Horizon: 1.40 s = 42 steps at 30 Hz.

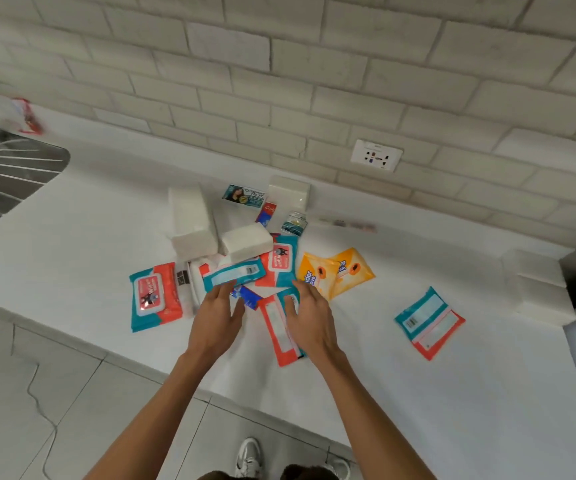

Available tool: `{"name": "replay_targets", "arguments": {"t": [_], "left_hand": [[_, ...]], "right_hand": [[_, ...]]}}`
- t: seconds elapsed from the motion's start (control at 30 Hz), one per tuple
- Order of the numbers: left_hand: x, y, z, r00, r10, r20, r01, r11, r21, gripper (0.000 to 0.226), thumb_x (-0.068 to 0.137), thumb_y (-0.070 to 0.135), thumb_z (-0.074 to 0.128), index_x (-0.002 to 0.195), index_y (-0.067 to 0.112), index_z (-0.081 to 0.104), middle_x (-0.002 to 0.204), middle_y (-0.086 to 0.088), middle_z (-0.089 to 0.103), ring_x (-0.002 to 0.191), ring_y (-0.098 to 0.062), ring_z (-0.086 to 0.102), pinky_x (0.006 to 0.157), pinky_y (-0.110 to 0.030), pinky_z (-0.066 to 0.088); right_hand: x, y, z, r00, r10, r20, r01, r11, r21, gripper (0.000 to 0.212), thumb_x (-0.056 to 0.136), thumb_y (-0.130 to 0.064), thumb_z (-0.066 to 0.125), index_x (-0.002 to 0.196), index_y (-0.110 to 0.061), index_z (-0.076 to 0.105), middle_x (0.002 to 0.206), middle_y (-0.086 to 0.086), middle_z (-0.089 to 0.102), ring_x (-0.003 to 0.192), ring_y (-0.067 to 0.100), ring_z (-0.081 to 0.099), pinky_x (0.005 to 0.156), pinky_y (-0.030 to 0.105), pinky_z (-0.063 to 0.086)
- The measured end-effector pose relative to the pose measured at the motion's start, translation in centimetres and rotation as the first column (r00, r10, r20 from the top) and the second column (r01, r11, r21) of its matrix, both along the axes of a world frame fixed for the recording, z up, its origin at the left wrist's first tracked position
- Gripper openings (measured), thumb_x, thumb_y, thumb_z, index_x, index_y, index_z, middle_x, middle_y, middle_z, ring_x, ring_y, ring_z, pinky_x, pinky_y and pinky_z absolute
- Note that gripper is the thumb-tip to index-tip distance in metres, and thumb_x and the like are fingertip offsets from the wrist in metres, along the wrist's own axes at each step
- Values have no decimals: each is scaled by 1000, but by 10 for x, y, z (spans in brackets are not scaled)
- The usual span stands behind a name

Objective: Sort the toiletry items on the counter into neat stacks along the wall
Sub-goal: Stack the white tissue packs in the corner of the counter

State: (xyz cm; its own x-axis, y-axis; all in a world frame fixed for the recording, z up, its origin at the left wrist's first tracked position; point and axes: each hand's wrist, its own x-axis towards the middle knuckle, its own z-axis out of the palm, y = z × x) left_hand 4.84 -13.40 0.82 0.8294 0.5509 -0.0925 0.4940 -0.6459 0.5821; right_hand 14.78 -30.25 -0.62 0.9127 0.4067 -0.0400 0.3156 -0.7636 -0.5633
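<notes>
Wipe pack (276, 336) lies on counter (71, 237), well off wall (279, 81) — looks soft, light, slick-filmed; likely best pinched across short sides. Right hand (309, 320) spread, fingertips touching it; left hand (219, 313) fingers straight, holding nothing.

Wipe packs (154, 296) and orange sachets (335, 271) glossy plastic film; tissue stacks (191, 220) soft matt paper; surface (89, 220) smooth white, faint sheen; brick wall (279, 64) rough, painted matt; sink drainboard (9, 174) ribbed shiny metal.
</notes>
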Motion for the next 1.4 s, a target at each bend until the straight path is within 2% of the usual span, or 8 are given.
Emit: {"name": "replay_targets", "arguments": {"t": [0.23, 0.33, 0.47, 0.6, 0.83, 1.07, 1.27, 1.4], "left_hand": [[52, 40, 3, 979, 205, -7, -202, 954, -220, 50, 103, 28, 59, 150, 18, 46, 146, -8, 56, 132, -31, 57, 87, -41, 61], [72, 50, -1, 963, 265, 46, -238, 920, -312, 45, 102, 27, 61, 143, 12, 51, 138, -8, 60, 125, -29, 63, 82, -38, 62], [91, 59, -6, 937, 346, 47, -302, 870, -389, 42, 101, 36, 59, 135, 12, 52, 129, -9, 64, 113, -30, 68, 77, -42, 65], [102, 63, -12, 928, 369, 55, -320, 862, -394, 26, 103, 34, 53, 118, 13, 57, 110, -5, 67, 100, -28, 72, 74, -39, 65], [106, 64, -14, 919, 386, 82, -303, 824, -480, 13, 104, 28, 56, 115, 21, 58, 104, 6, 64, 105, -31, 71, 83, -45, 64], [95, 55, -2, 916, 372, 149, -245, 814, -526, 45, 100, 23, 64, 144, 17, 56, 132, -3, 66, 109, -16, 65, 65, -17, 53], [87, 32, 6, 918, 335, 210, -193, 843, -503, 52, 97, 32, 69, 146, 23, 56, 143, 0, 62, 120, -15, 64, 91, -37, 60], [86, 1, 16, 927, 313, 205, -170, 841, -514, 48, 95, 36, 70, 141, 24, 61, 145, 0, 60, 126, -24, 63, 99, -45, 57]], "right_hand": [[52, 68, 5, 999, -27, -44, 28, 999, 31, 46, 108, -42, 51, 149, -21, 49, 144, 4, 61, 121, 20, 66, 88, 35, 63], [77, 94, -2, 996, -80, -39, 84, 991, 102, 36, 107, -39, 52, 138, -22, 55, 132, 4, 67, 114, 19, 68, 78, 25, 58], [102, 118, -11, 983, -137, -118, 155, 975, 158, 43, 106, -38, 57, 145, -21, 51, 132, 8, 67, 106, 22, 73, 78, 38, 66], [112, 133, -18, 971, -136, -198, 176, 964, 200, 45, 105, -39, 57, 148, -27, 48, 134, 7, 65, 99, 21, 74, 71, 36, 67], [104, 139, -22, 967, -121, -224, 181, 946, 269, 38, 105, -36, 59, 141, -23, 54, 133, 5, 67, 108, 22, 72, 73, 31, 66], [86, 119, -10, 945, -209, -252, 296, 876, 381, 28, 103, -36, 64, 126, -22, 55, 127, 1, 70, 101, 16, 74, 62, 14, 56], [62, 74, 7, 907, -323, -271, 418, 779, 468, 24, 102, -41, 64, 115, -26, 49, 116, -6, 68, 82, 4, 68, 64, 15, 59], [49, 33, 22, 877, -376, -300, 481, 698, 531, 23, 101, -41, 65, 112, -28, 50, 110, -14, 66, 87, 5, 73, 70, 25, 65]]}}
